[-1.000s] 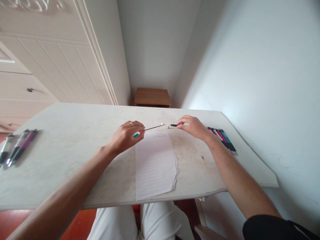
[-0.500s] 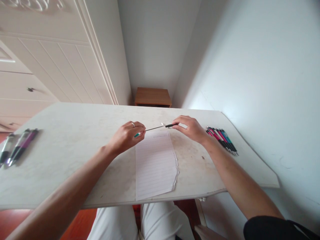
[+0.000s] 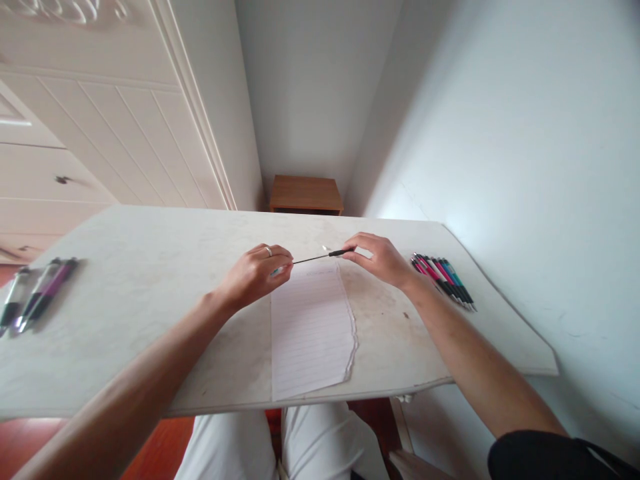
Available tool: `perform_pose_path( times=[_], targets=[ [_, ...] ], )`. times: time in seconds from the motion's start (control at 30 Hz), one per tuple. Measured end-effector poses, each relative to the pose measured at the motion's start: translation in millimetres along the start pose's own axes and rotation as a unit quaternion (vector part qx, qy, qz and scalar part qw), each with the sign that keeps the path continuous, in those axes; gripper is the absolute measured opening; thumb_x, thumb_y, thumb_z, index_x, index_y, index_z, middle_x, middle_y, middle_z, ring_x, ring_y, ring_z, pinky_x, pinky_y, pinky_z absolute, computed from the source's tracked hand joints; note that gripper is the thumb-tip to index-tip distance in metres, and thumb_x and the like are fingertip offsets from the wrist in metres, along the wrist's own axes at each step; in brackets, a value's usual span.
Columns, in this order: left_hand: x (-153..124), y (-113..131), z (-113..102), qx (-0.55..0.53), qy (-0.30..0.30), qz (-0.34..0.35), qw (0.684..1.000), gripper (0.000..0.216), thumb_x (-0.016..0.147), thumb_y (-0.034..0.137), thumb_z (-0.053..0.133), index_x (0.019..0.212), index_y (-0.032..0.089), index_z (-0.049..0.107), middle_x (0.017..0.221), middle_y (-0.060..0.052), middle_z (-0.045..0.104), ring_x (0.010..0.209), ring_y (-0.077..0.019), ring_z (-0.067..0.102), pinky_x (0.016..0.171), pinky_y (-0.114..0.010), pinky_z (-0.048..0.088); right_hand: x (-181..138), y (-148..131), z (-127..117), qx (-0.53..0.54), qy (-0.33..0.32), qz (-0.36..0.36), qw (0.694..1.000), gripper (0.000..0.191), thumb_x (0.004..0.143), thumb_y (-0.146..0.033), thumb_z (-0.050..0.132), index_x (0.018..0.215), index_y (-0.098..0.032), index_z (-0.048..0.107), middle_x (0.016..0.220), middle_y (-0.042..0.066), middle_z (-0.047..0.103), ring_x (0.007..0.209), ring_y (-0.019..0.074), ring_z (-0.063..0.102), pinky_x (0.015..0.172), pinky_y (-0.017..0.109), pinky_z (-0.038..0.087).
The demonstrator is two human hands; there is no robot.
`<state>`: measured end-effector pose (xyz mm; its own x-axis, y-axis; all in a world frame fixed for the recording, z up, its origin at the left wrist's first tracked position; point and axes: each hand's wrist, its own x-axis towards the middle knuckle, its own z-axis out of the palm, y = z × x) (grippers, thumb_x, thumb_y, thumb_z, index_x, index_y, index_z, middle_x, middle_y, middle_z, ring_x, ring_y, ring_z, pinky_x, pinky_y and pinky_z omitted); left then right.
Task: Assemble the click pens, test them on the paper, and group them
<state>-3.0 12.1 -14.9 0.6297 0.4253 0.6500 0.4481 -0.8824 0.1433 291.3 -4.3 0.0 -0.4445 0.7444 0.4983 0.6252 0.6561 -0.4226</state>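
Above the top of a lined sheet of paper [image 3: 313, 333], my left hand [image 3: 257, 273] is closed around a teal pen barrel [image 3: 275, 272], mostly hidden by the fingers. A thin dark pen refill [image 3: 311, 259] sticks out of it towards the right. Its far end meets a black pen grip [image 3: 341, 253], which my right hand [image 3: 377, 257] pinches between thumb and fingertips. Whether the refill's tip is inside the grip is too small to tell. Just behind the refill, a small pale piece [image 3: 326, 248] lies on the table.
Several assembled pens [image 3: 445, 280] lie side by side to the right on the white table [image 3: 150, 300]. More pens with black grips [image 3: 43, 293] rest at the far left. A wooden stand [image 3: 307, 193] is beyond the back edge, and a wall [image 3: 540, 167] rises on the right.
My hands have come very slightly closer together along the refill. Less of the teal barrel shows below my left fingers. The pens and paper have stayed put.
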Motion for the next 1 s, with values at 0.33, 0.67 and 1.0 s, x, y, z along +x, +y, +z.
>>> perform_pose_path(
  times=[0.33, 0.67, 1.0],
  targets=[
    [1.9, 6.7, 3.1, -0.011, -0.004, 0.034, 0.999, 0.013, 0.092, 0.015, 0.054, 0.089, 0.017, 0.066, 0.092, -0.006, 0.073, 0.084, -0.0161, 0.068, 0.082, -0.029, 0.052, -0.2, -9.9, 18.1, 0.045, -0.01, -0.036, 0.998, 0.015, 0.092, -0.031, 0.062, 0.101, -0.021, 0.068, 0.097, 0.006, 0.072, 0.092, 0.019, 0.067, 0.085, 0.032, 0.052],
    [0.9, 8.3, 6.1, -0.03, -0.021, 0.038, 0.999, 0.016, 0.094, 0.016, 0.051, 0.092, 0.017, 0.067, 0.097, -0.006, 0.073, 0.088, -0.016, 0.068, 0.082, -0.028, 0.053, -1.6, -15.5, 39.9, 0.077, -0.02, -0.01, 0.997, 0.02, 0.091, -0.027, 0.063, 0.109, -0.021, 0.07, 0.102, 0.007, 0.073, 0.097, 0.0209, 0.068, 0.089, 0.035, 0.052],
    [-0.6, 6.6, 6.9, -0.025, 0.003, 0.03, 0.999, 0.019, 0.093, 0.02, 0.057, 0.111, 0.017, 0.063, 0.105, -0.008, 0.071, 0.097, -0.0177, 0.068, 0.088, -0.029, 0.054, -0.5, -16.9, 44.6, 0.2, 0.014, 0.119, 0.972, 0.022, 0.084, -0.032, 0.07, 0.102, -0.022, 0.073, 0.104, 0.005, 0.073, 0.096, 0.02, 0.068, 0.088, 0.034, 0.053]
  ],
)
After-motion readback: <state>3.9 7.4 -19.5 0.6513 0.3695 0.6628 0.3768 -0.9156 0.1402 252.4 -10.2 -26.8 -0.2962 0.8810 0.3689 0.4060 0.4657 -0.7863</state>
